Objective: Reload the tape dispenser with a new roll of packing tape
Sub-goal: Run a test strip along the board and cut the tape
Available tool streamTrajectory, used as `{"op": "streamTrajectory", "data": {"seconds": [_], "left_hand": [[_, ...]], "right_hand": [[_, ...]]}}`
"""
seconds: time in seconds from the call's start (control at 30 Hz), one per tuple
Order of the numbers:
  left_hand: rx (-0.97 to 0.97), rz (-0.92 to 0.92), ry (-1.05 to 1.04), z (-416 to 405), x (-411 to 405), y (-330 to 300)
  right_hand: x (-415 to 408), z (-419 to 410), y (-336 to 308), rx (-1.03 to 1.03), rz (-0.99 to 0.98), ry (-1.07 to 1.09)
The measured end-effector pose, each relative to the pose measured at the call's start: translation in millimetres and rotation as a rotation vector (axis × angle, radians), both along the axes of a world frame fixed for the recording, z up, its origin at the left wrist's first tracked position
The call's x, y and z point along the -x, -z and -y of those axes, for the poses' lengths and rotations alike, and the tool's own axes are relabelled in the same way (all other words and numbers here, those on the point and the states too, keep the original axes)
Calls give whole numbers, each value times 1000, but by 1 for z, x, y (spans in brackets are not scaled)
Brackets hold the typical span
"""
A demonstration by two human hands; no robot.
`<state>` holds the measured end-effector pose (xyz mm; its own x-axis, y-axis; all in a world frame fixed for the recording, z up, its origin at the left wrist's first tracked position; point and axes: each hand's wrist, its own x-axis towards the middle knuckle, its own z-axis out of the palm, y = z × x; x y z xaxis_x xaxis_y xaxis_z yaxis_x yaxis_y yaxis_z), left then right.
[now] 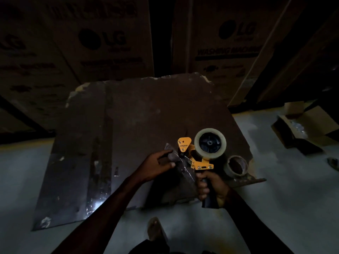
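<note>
Threading the tape's free end through the dispenser head

The right hand [211, 186] is wrapped fully closed around the black handle of the tape dispenser [199, 158], holding it upright above the worn board [128, 125], while the left hand [159, 165] pinches the free end of tape [171, 154] between thumb and fingers, just left of the yellow head. The new roll [210, 143] already sits on the black hub, above and slightly right of the handle. The tape strip runs down and to the right toward the handle, so the left hand is the nearer one for feeding it under the yellow guard flap [184, 143] — my reading, as the dim light hides the roller. An old, nearly spent roll [236, 165] lies on the board just right of the dispenser. At far right, an open cardboard box [300, 129] holds something pale and indistinct.
</note>
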<state>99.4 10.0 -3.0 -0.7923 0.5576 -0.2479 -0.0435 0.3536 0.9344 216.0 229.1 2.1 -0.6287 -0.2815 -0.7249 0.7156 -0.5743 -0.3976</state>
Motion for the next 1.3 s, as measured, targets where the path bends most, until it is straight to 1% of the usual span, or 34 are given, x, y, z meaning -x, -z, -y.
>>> {"op": "streamTrajectory", "data": {"seconds": [0.13,0.2,0.27,0.33,0.4,0.5,0.6,0.67,0.83,0.9,0.97,1.07,1.17,1.3], "left_hand": [[20,-33,-49,1,18,-6],[46,-119,-123,-3,28,-7],[16,-224,-212,-9,35,-11],[-23,-262,-276,-14,42,-13],[-30,-265,-278,-19,54,-15],[-4,-291,-187,-26,70,-18],[16,-271,-145,-39,75,-28],[-36,-255,-126,-46,77,-36],[-51,-258,-166,-51,88,-51],[-60,-226,-136,-50,96,-55],[-63,-184,-74,-48,107,-62],[-11,-143,-19,-44,124,-71],[11,-68,27,-36,140,-74],[17,40,85,-23,155,-82]], "right_hand": [[30,8,-6,18,-17,-6],[42,5,-7,29,-44,-28],[52,1,-8,54,-92,-63],[61,-6,-9,96,-123,-93],[70,-16,-9,124,-139,-133],[83,-38,-8,171,-134,-196],[97,-63,-7,217,-139,-274],[109,-79,-8,216,-137,-329],[130,-113,-11,265,-97,-490],[136,-120,-10,304,-87,-523],[142,-121,-8,344,-76,-549],[149,-118,-7,360,-37,-555],[154,-111,-11,362,-28,-570],[157,-100,-15,431,-13,-573]]}}
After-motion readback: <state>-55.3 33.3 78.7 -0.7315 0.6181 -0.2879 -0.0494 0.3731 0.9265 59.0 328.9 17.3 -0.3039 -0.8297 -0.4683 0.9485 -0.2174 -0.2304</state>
